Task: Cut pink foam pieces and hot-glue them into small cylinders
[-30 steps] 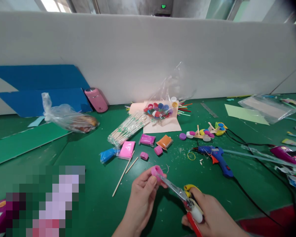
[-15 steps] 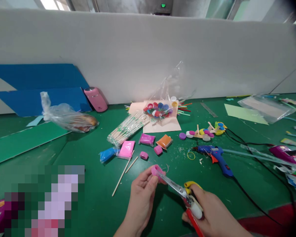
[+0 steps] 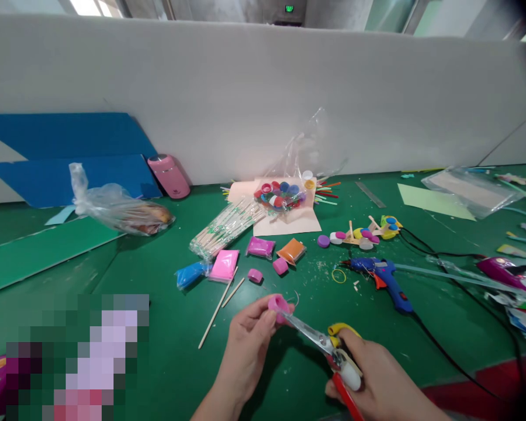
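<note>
Between the thumb and fingers of my left hand [image 3: 251,339] is a pink plastic bottle cap [image 3: 278,305], tipped so its hollow side shows. My right hand [image 3: 374,368] grips scissors [image 3: 318,338] with yellow and red handles. The tips of the blades touch the cap's near edge; whether they cut into it cannot be made out. Beyond my hands lie two more pink caps, one [image 3: 255,275] on its side and another [image 3: 280,266] close to an orange clay packet [image 3: 291,251]. Two wooden sticks [image 3: 217,313] rest left of my left hand.
Pink [image 3: 224,265], magenta [image 3: 260,247] and blue [image 3: 191,274] packets lie ahead, behind them bagged sticks [image 3: 223,228] and a bag of coloured caps [image 3: 280,196]. At right are a blue glue gun [image 3: 383,278] with its cord and a small stick-and-cap model [image 3: 362,235]. A pink flask [image 3: 170,176] leans at the back.
My left hand has shifted very slightly left, and the cap has turned a little at the blade tips. Both hands keep their hold.
</note>
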Motion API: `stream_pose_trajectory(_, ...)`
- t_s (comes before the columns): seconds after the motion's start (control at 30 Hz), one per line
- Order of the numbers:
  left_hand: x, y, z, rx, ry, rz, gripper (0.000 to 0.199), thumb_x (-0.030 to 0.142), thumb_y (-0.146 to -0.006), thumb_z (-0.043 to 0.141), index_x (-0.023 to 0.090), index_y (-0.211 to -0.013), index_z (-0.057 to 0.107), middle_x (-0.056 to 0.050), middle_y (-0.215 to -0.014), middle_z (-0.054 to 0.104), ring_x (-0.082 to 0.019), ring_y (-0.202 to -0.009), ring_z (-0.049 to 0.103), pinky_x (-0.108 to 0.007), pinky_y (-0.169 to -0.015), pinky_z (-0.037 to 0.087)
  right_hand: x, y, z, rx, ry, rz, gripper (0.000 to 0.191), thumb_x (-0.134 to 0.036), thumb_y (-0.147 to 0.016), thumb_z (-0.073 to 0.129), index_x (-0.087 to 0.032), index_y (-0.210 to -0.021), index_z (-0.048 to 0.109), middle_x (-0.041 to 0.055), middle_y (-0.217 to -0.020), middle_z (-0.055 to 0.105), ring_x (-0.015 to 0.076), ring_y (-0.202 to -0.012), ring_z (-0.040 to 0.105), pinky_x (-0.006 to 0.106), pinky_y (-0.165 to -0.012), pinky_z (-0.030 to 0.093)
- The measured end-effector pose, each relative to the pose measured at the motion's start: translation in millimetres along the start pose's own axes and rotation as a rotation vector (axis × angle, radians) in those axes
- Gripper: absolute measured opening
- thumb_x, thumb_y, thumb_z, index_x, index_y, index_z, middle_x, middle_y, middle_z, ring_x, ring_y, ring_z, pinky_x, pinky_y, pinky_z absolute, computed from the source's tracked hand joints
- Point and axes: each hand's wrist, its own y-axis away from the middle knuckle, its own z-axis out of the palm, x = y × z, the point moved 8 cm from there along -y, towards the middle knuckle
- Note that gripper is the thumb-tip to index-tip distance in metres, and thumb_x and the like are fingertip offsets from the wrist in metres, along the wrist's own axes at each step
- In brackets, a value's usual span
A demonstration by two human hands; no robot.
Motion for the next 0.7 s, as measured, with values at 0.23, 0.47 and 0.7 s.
stream_pose_trajectory(0.23,-0.7,0.1,0.2,-0.003,0.025,0.071,0.018,0.018,-0.071,0.060,0.015,-0.089,0.064,-0.003,-0.070,0.068,-0.010,-0.061,0.058,-0.022,-0.066,0.044,1.9,2.8,-2.1,-0.003,0.012,0.002,0.025,-0.028,-0.061,0.058,-0.022,-0.077,0.040,-0.0031,-0.062,0.058,0.0137,-0.050,0.049,0.021,-0.046,0.029)
stream_pose_trajectory(0.47,-7.2,3.9,-5.2,0.073,0.052,0.098,0.018,0.017,-0.071,0.061,0.019,-0.088,0.065,0.000,-0.075,0.070,-0.009,-0.070,0.060,-0.018,-0.072,0.043,-5.0,2.9,-13.0,0.035,0.109,0.036,0.026,-0.029,-0.060,0.060,-0.022,-0.073,0.039,-0.0012,-0.064,0.056,0.0147,-0.052,0.049,0.022,-0.046,0.027)
stream_pose_trajectory(0.7,-8.8,5.4,-8.6,0.106,0.072,0.097,0.020,0.017,-0.068,0.063,0.018,-0.088,0.065,-0.002,-0.078,0.071,-0.011,-0.074,0.061,-0.020,-0.073,0.044,-6.3,1.5,-12.6,0.027,0.083,-0.013,0.028,-0.033,-0.062,0.061,-0.022,-0.076,0.039,-0.0020,-0.064,0.057,0.0147,-0.052,0.048,0.022,-0.047,0.026)
